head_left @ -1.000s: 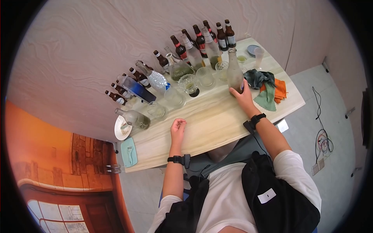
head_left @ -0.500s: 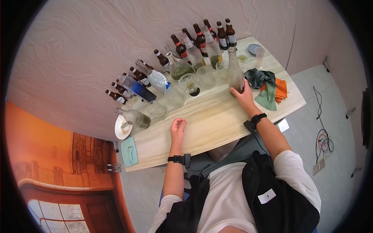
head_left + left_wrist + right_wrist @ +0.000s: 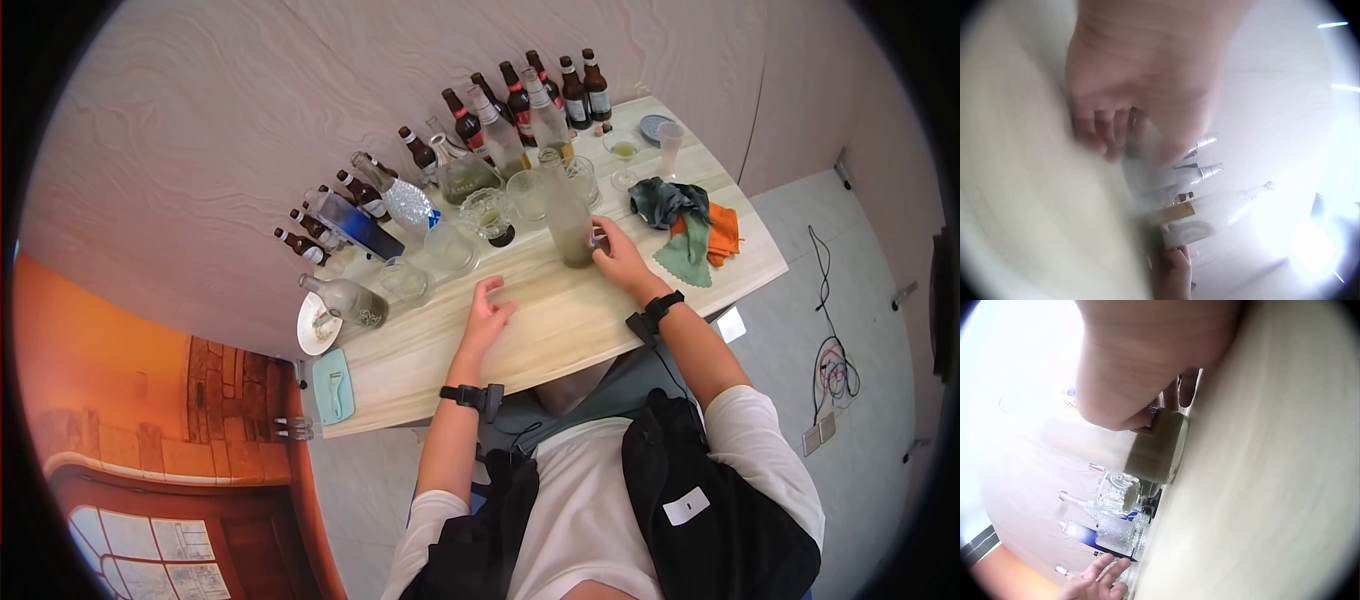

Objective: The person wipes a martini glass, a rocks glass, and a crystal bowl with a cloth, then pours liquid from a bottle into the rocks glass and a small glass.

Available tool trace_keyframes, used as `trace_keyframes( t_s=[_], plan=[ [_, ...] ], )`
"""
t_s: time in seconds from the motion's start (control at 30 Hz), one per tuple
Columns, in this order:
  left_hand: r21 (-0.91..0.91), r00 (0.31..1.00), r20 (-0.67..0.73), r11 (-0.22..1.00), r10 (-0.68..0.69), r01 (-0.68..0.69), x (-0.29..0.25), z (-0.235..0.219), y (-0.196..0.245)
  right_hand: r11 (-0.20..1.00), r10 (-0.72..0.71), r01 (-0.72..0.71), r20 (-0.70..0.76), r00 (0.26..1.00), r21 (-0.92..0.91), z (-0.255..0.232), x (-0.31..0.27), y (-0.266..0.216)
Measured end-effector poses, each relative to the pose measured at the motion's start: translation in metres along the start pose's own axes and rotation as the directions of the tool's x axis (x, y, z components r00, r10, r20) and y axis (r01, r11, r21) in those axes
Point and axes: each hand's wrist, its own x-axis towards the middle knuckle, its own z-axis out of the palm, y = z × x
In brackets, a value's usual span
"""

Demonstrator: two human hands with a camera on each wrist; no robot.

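Note:
A tall frosted glass bottle [image 3: 568,222] stands upright near the middle of the table, greenish liquid in its lower part. My right hand [image 3: 622,262] grips it low on its right side; in the right wrist view the thumb lies over the label of the bottle [image 3: 1141,450] and fingers show behind it. To the bottle's left, my left hand [image 3: 486,322] hovers just over the wood with fingers spread and loosely bent, holding nothing. The left wrist view is blurred, with my left hand [image 3: 1141,81] in front of several bottles.
Behind stand brown bottles [image 3: 466,126], clear bottles [image 3: 497,140], a blue bottle [image 3: 355,228] and glasses [image 3: 452,248]. A grey-green bottle [image 3: 352,303], white plate [image 3: 318,325] and teal board [image 3: 333,388] are at left; cloths [image 3: 690,240] and a plastic cup [image 3: 670,145] at right.
The frosted bottle has moved left and toward me in my right hand, uncovering a stemmed glass behind. My left hand has moved up and right, its fingers opening out.

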Motion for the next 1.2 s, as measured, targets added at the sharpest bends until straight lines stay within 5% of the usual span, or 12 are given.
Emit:
trace_keyframes(
  t_s=[0.27,0.37,0.43,0.47,0.53,0.57,0.63,0.87,1.03,1.2],
  plan=[
    [0.288,0.963,0.081,0.919,0.258,-0.270,0.035,0.062,0.029,0.985,0.153,-0.145,0.090,0.984,-0.096,-0.008,0.003,-0.014],
    [0.314,0.977,-0.014,0.929,0.213,-0.198,0.047,0.076,0.044,0.983,0.009,0.019,0.150,0.989,-0.185,-0.004,0.001,-0.011],
    [0.301,0.922,-0.080,0.891,0.379,-0.340,0.054,0.080,0.049,0.921,-0.162,0.241,0.264,0.951,-0.305,-0.004,0.001,-0.014],
    [0.301,0.921,-0.080,0.891,0.380,-0.341,0.056,0.081,0.048,0.921,-0.162,0.242,0.264,0.951,-0.306,-0.005,0.002,-0.013],
    [0.130,0.966,-0.118,0.968,0.230,-0.215,0.058,0.081,0.046,0.948,-0.032,0.106,0.241,0.970,-0.301,-0.005,0.003,-0.011],
    [0.129,0.966,-0.118,0.968,0.231,-0.215,0.059,0.082,0.046,0.947,-0.032,0.106,0.240,0.970,-0.303,-0.005,0.003,-0.008],
    [0.117,0.962,-0.119,0.966,0.244,-0.230,0.057,0.081,0.045,0.987,0.132,-0.113,0.180,0.975,-0.116,-0.004,0.002,-0.003],
    [0.013,0.977,-0.039,0.978,0.209,-0.209,0.045,0.070,0.043,0.982,0.171,-0.154,0.168,0.971,-0.107,-0.007,0.002,-0.010],
    [0.351,0.992,-0.083,0.934,0.097,-0.062,0.033,0.049,0.034,0.981,0.176,-0.162,0.150,0.973,-0.102,-0.005,0.002,-0.007],
    [0.120,0.999,0.017,0.992,0.036,-0.038,0.035,0.016,-0.005,0.979,0.182,-0.165,0.154,0.971,-0.118,-0.003,0.001,-0.013]
  ],
)
